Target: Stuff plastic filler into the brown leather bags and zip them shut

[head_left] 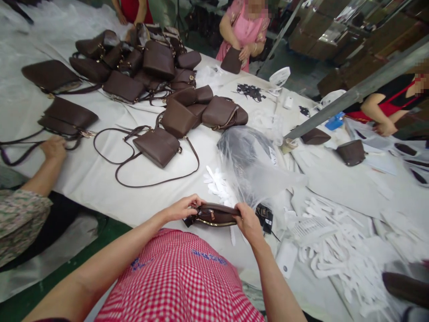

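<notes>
Close to my body, at the table's near edge, I hold a brown handbag (216, 214) whose zipped opening faces up at me. Its gold zipper edge shows, and a small inner zip pull hangs inside. My left hand (186, 208) pinches the left end of the bag, and my right hand (247, 220) grips the right end. Black hang tags (264, 218) lie just right of my right hand. Beyond the bag are white paper strips (219, 185) and a clear plastic bag (250, 156) with dark contents.
A large pile of brown handbags (159, 60) covers the far left table. One strapped handbag (157, 146) lies ahead of me. White strips (335, 250) heap at right. A metal pole (355, 91) slants across. Co-workers handle bags around the table, one hand (54, 148) at left.
</notes>
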Demonstrator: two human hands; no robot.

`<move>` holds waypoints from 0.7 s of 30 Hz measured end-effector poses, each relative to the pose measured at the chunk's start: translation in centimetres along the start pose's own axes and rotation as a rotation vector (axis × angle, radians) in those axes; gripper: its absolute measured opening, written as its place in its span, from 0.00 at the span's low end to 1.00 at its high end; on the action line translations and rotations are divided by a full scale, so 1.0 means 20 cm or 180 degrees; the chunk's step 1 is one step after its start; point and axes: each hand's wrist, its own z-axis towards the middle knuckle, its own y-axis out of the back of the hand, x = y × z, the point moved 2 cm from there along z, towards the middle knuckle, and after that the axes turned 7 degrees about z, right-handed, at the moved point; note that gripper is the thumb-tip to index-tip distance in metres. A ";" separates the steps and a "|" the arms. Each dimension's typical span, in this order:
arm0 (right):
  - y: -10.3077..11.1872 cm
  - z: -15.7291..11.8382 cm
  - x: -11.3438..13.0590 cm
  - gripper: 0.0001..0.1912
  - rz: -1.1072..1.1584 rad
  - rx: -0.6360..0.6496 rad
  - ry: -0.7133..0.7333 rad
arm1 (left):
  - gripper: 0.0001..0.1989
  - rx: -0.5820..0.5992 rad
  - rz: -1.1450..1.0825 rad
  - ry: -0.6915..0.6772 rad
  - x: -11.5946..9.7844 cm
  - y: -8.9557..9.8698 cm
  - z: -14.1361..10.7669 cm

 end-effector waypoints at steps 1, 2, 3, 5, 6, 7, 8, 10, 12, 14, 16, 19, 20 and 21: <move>0.00 -0.01 0.00 0.08 0.0104 -0.0013 -0.0037 | 0.10 0.0068 -0.0231 0.0067 0.02 0.00 0.00; 0.00 -0.02 -0.01 0.09 0.0207 -0.0018 -0.0069 | 0.10 0.0169 -0.0445 0.0143 0.04 0.01 0.00; 0.00 -0.02 -0.01 0.10 0.0290 -0.0010 -0.0094 | 0.11 0.0303 -0.0628 0.0221 0.05 0.01 -0.01; -0.01 -0.03 -0.01 0.11 0.0370 0.0029 -0.0115 | 0.11 0.0533 -0.0873 0.0359 0.08 0.02 -0.01; -0.01 -0.03 -0.01 0.12 0.0362 0.0040 -0.0115 | 0.10 0.0581 -0.0923 0.0407 0.09 0.02 -0.01; -0.01 -0.03 0.00 0.13 0.0324 0.0036 -0.0117 | 0.09 0.0581 -0.0932 0.0441 0.10 0.02 -0.01; -0.02 -0.03 0.01 0.14 0.0263 0.0013 -0.0128 | 0.10 0.0540 -0.0909 0.0456 0.11 0.02 -0.01; -0.03 -0.04 0.03 0.15 0.0138 -0.0065 -0.0170 | 0.14 0.0444 -0.0732 0.0417 0.11 0.02 -0.02; -0.04 -0.05 0.04 0.17 0.0095 -0.0117 -0.0205 | 0.22 0.0488 -0.0412 0.0264 0.11 0.01 -0.02; -0.05 -0.06 0.05 0.17 0.0129 -0.0124 -0.0200 | 0.26 0.0691 -0.0088 0.0024 0.11 -0.01 -0.02; -0.05 -0.06 0.04 0.16 0.0154 -0.0074 -0.0153 | 0.26 0.0911 0.0080 -0.0187 0.11 -0.04 -0.01; -0.05 -0.06 0.01 0.13 0.0161 0.0041 -0.0051 | 0.25 0.0963 0.0260 -0.0366 0.12 -0.10 0.01; -0.05 -0.05 0.01 0.12 0.0174 0.0055 -0.0022 | 0.24 0.0927 0.0340 -0.0409 0.13 -0.12 0.02; -0.05 -0.05 0.00 0.12 0.0190 0.0050 -0.0001 | 0.24 0.0868 0.0435 -0.0451 0.13 -0.15 0.04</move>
